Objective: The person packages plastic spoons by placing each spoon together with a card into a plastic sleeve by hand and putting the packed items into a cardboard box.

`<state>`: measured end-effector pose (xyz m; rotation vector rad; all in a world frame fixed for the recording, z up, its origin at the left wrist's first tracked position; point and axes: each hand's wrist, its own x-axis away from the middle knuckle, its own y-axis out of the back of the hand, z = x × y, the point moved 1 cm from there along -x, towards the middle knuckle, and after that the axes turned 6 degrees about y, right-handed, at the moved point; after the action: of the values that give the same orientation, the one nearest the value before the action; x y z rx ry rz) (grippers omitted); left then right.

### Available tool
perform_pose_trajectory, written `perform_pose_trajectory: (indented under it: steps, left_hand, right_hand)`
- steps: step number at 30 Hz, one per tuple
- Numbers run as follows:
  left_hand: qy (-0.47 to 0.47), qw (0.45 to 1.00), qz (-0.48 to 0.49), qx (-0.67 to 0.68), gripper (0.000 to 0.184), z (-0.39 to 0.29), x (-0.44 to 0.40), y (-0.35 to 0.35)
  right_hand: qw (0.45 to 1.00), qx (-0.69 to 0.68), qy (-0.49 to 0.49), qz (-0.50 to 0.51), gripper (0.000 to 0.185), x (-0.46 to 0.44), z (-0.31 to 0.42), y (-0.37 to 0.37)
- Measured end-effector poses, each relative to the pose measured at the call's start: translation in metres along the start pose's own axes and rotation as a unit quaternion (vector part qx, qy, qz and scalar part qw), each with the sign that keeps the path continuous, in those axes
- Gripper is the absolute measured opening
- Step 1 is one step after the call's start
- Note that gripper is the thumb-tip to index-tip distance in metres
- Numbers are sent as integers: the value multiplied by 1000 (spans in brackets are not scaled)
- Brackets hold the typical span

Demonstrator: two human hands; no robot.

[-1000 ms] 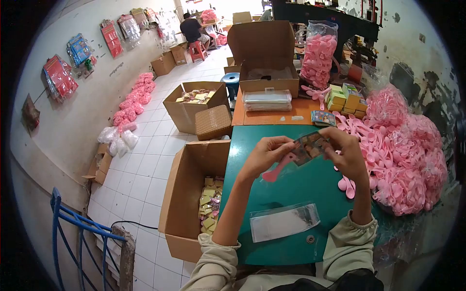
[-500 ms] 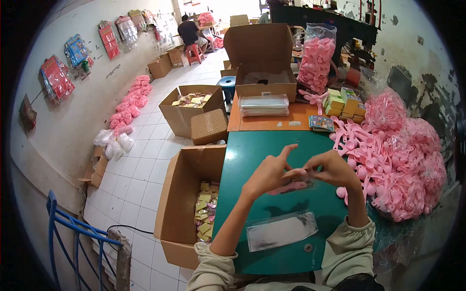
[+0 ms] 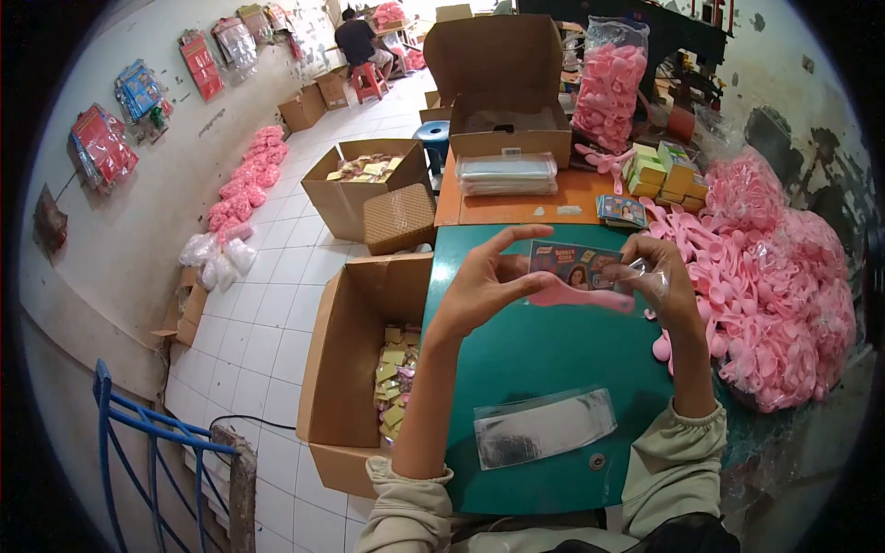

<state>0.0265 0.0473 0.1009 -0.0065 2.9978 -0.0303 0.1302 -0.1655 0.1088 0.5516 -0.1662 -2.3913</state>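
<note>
Above the green table (image 3: 553, 355), my left hand (image 3: 481, 286) pinches the left end of a clear plastic bag with a pink spoon (image 3: 579, 296) and a printed card (image 3: 564, 262) in it. My right hand (image 3: 666, 281) is closed on the right end, where crumpled clear film shows at the fingers. The card stands upright behind the spoon, which lies along its lower edge. Below the hands, a stack of flat clear bags (image 3: 546, 431) rests on the table.
Loose pink spoons (image 3: 696, 244) and bagged ones (image 3: 793, 304) are heaped at the right. An open carton (image 3: 346, 369) with small packs stands left of the table. Yellow-green boxes (image 3: 678, 170), more cards (image 3: 621, 210) and clear sleeves (image 3: 507, 173) lie at the back. A person (image 3: 355, 41) sits far off.
Both hands have risen and moved farther apart. The spoon and card have been lifted and turned, so the card's printed face now shows.
</note>
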Motion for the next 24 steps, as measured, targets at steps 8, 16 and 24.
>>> perform_pose_trajectory:
  steps: [8, 16, 24]
  left_hand:
    - [17, 995, -31, 91, 49, 9, -4, 4]
    - [7, 987, -96, 126, 48, 11, -8, -1]
    - [-11, 980, -143, 138, 60, 37, -20, -6]
  right_hand:
    - [992, -113, -35, 39, 24, 4, 22, 4]
    - [980, -97, -74, 160, 31, 6, 20, 9]
    - [993, -95, -29, 65, 30, 3, 11, 4]
